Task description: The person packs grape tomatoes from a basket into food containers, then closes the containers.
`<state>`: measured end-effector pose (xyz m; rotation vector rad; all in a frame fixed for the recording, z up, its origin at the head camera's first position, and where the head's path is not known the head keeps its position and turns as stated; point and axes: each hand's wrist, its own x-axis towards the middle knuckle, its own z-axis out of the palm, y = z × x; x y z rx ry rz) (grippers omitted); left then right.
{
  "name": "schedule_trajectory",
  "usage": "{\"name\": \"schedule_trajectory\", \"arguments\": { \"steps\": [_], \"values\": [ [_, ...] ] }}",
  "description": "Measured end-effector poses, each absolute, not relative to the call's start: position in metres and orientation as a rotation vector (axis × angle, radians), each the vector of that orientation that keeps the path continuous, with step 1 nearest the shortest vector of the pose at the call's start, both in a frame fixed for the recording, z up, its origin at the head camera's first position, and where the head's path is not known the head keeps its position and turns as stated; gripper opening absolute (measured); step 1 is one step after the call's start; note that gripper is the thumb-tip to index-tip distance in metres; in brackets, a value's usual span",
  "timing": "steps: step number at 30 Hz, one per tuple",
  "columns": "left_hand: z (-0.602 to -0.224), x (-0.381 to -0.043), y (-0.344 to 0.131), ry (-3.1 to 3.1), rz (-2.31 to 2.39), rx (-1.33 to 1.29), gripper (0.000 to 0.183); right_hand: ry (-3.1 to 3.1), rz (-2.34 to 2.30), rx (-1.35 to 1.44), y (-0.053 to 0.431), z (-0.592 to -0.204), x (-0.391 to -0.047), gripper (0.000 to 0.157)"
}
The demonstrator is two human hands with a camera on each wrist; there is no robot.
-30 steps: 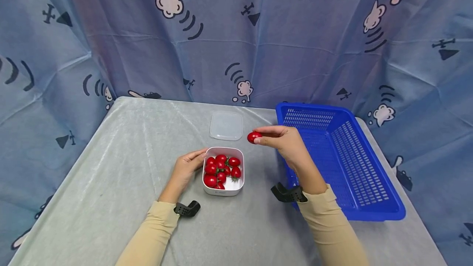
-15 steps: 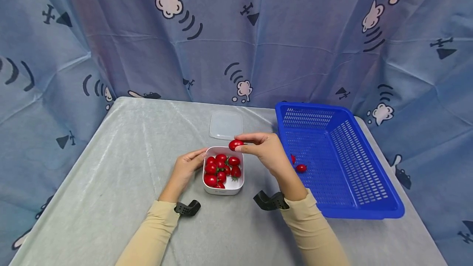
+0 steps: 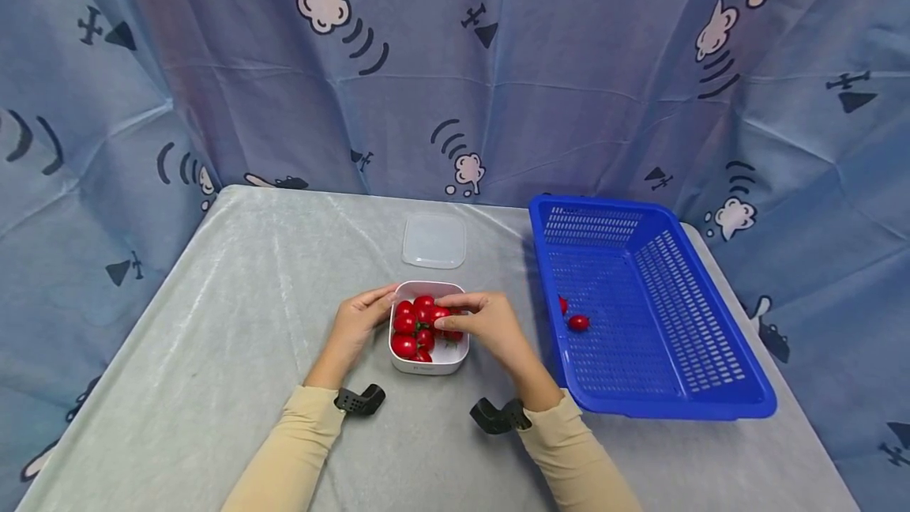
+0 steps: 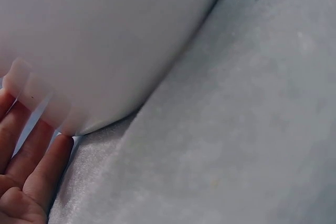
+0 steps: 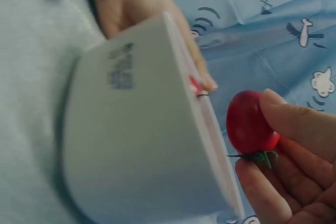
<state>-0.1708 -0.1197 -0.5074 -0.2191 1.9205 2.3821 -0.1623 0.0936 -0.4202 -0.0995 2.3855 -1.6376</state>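
Several red cherry tomatoes (image 3: 404,346) with green stems lie in a small white square box (image 3: 429,368). At its far left corner my left hand (image 3: 358,325) grips the box, with the thumb at the rim and the other fingers (image 4: 50,166) along the outer wall. My right hand (image 3: 493,325) pinches one cherry tomato (image 5: 251,121) between thumb and fingers, over the box's right half. In the right wrist view this tomato is just above the open rim, its green stem against a finger. My right fingers partly cover the tomatoes below.
A blue perforated basket (image 3: 657,409) stands on the right of the cloth-covered table (image 3: 213,354), with a few loose tomatoes (image 3: 579,323) by its left wall. Behind the box lies a clear square lid (image 3: 434,242). A patterned blue curtain (image 3: 398,101) hangs behind the table.
My right hand has moved left and down from beside the basket to over the box, carrying the tomato. Loose tomatoes in the basket came into view. My left hand stays on the box.
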Motion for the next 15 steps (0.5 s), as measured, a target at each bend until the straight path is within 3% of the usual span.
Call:
{"name": "schedule_trajectory", "arguments": {
  "steps": [15],
  "values": [
    [-0.507,-0.170,-0.120,1.911,2.382,-0.212,0.036,2.457,-1.523,-0.138,0.084,-0.434,-0.154,0.027]
  ]
}}
